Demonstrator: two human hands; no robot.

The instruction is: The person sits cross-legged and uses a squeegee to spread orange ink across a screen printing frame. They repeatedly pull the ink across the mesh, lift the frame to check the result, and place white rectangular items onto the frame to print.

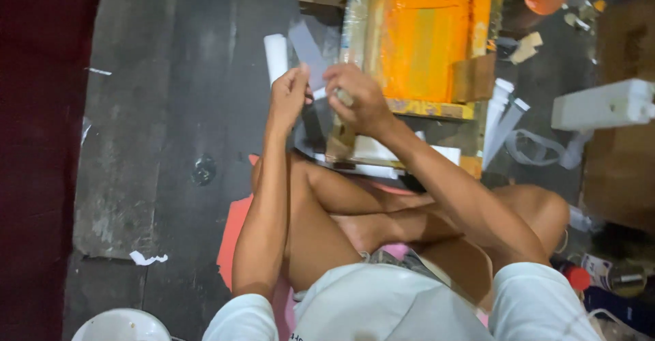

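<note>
While the person sits cross-legged on the dark floor (170, 109), both hands are raised close together in front of the knees. The left hand (289, 94) has its fingers pinched shut on the lower edge of a grey strip (307, 53), which rises up and away from that hand at a slant. The right hand (360, 98), just beside the left and nearly touching it, is curled closed around a small pale object (344, 96) whose kind is too blurred to tell. Just beyond the left hand a white roll (275, 55) lies on the floor, next to the strip. Beyond the right hand stands a wooden frame smeared with orange paint (426, 37). Further off to that hand's outer side lie white strips (505, 119) and a white block (600, 105). Under the person's legs a pink mat (235, 228) shows.
</note>
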